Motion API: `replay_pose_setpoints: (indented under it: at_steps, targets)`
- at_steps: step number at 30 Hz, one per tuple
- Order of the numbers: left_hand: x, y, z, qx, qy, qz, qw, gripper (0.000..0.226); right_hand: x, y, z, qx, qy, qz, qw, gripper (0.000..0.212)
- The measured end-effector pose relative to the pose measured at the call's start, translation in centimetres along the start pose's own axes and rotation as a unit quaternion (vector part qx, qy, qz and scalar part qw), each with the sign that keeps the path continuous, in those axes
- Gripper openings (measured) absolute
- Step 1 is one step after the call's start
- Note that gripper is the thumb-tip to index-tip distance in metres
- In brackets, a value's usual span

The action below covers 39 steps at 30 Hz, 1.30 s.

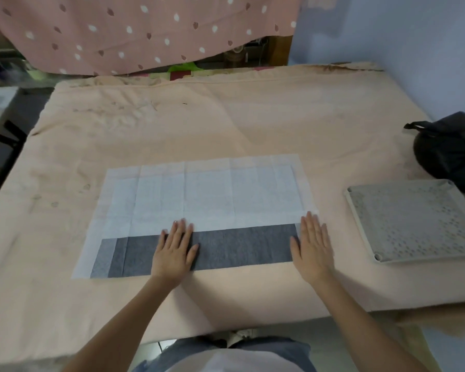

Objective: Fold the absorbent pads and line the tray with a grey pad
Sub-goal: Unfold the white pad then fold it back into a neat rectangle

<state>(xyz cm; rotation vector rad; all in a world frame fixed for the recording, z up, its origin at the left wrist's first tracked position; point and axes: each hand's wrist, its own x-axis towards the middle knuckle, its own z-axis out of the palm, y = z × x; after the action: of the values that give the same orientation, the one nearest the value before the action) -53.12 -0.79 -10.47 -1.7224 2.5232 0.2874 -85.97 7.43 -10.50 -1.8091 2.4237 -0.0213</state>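
An absorbent pad (204, 194) lies spread on the peach bed sheet, its white backing facing up over the far part and a dark grey strip (239, 247) showing along the near edge. My left hand (175, 251) presses flat on the grey strip near its middle, fingers straight. My right hand (312, 245) lies flat at the strip's right end, fingertips touching the white edge. A pale grey tray (360, 208) with a perforated floor sits on the bed to the right, apart from the pad.
A black bag (448, 149) sits behind the tray at the right edge. The bed sheet (226, 122) stretches far beyond the pad. A pink spotted curtain (134, 30) hangs at the back. The bed's near edge runs just in front of my legs.
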Motion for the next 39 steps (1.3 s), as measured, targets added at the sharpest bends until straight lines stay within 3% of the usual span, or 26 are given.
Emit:
replay_pose_setpoints:
  at_steps: [6, 11, 17, 23, 27, 30, 33, 39]
  targets:
    - [-0.3, 5.6, -0.4, -0.037, 0.024, 0.042, 0.998, 0.059, 0.6, -11.5, 1.6, 0.038, -0.027, -0.145, 0.988, 0.059]
    - [-0.8, 3.7, 0.2, -0.054, 0.010, 0.051, 0.997, 0.056, 1.0, -11.3, 1.1, -0.004, -0.030, -0.197, 0.980, 0.074]
    - [-1.3, -1.8, 0.4, -0.068, 0.030, 0.060, 0.995, 0.054, 1.3, -11.0, 1.8, -0.007, -0.045, -0.190, 0.981, 0.069]
    - [-1.3, -8.3, 0.2, -0.095, 0.051, -0.023, 0.994, 0.054, 1.2, -11.3, 1.5, 0.004, -0.062, -0.172, 0.983, 0.067]
    - [-1.4, -12.5, -0.4, -0.079, 0.060, -0.022, 0.995, 0.051, 1.1, -11.3, 1.5, 0.002, -0.067, -0.166, 0.984, 0.068]
    - [-1.8, -15.0, -1.0, -0.092, 0.081, -0.084, 0.989, 0.054, 1.1, -11.4, 1.3, 0.012, -0.070, -0.163, 0.984, 0.069]
    - [-2.2, -16.5, -1.2, -0.112, 0.092, -0.116, 0.983, 0.060, 1.1, -11.7, 0.8, 0.025, -0.083, -0.155, 0.984, 0.068]
    - [-1.0, -16.8, -1.9, -0.135, 0.086, -0.092, 0.983, 0.062, 1.7, -12.2, -0.4, 0.079, -0.069, -0.154, 0.983, 0.049]
